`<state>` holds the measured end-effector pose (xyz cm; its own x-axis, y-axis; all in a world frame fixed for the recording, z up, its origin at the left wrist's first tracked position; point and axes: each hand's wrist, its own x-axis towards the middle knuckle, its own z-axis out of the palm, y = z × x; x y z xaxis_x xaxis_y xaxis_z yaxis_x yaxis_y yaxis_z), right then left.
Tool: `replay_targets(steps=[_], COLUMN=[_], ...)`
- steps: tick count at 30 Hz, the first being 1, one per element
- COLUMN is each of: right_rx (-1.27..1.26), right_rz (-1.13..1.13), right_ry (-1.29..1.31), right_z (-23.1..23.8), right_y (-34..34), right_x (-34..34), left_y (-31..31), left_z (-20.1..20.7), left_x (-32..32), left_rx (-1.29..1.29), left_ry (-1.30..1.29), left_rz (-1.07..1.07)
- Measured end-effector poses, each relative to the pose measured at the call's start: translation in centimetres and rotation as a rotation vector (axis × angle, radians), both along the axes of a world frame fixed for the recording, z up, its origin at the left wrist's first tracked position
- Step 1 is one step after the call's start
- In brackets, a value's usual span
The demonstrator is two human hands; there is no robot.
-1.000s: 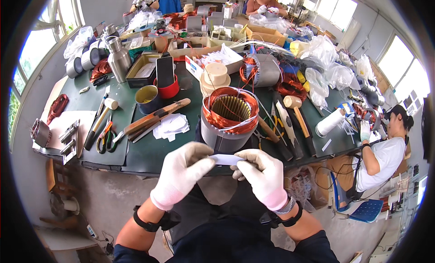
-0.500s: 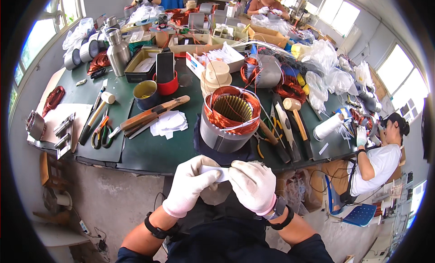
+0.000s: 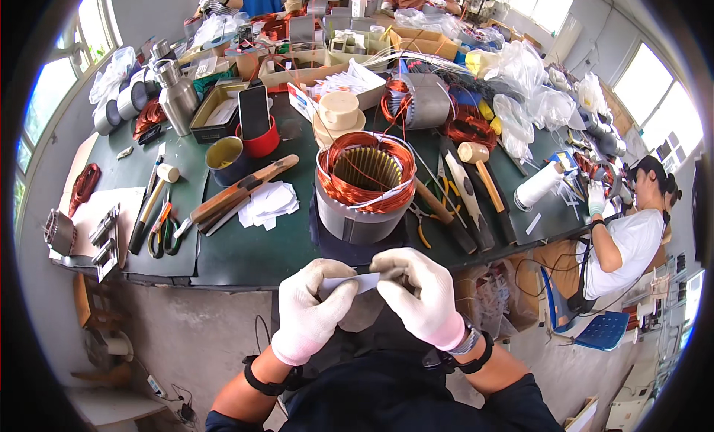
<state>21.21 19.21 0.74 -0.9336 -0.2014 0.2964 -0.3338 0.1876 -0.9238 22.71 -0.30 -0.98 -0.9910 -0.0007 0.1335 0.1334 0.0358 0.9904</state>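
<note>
Head view: saw left hand (image 3: 312, 309) grasping one end of white strip (image 3: 358, 284), right hand (image 3: 420, 297) pinching the other, near table (image 3: 230, 268) edge, before upright stator (image 3: 364, 218). Judged possible: creasing or tearing, from uneven pull; dropping, from loosened pinch. Counted two hands, one strip, one upright stator, one lying stator (image 3: 433, 103) behind, two mallets (image 3: 169, 173), one phone (image 3: 254, 111). Could not count overlapping slips (image 3: 269, 203).

1 head-worn fisheye, close, facing down, forward over table (image 3: 245, 259); far end unclear.
</note>
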Motion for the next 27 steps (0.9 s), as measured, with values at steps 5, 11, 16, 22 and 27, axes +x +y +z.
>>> replay_targets(steps=[5,11,16,22,27], right_rx=[0.145,0.202,0.297,0.251,0.250], right_rz=[0.009,0.046,0.073,0.096,0.026], right_ry=[0.063,0.273,0.248,0.361,0.476], right_z=[0.6,0.3,0.5,0.5,0.3], right_y=[0.7,0.4,1.0,0.9,0.7], right_x=[-0.1,-0.4,-0.5,-0.2,0.4], left_y=[0.2,-0.1,0.1,0.1,0.4], left_z=[1.1,3.1,3.3,2.3,1.5], left_x=[-0.8,-1.7,-1.5,-1.3,-1.1], left_rx=[-0.185,-0.418,-0.399,0.089,0.365], left_ry=[0.211,0.206,0.080,-0.310,-0.415], left_rz=[-0.033,-0.140,-0.185,-0.262,-0.324])
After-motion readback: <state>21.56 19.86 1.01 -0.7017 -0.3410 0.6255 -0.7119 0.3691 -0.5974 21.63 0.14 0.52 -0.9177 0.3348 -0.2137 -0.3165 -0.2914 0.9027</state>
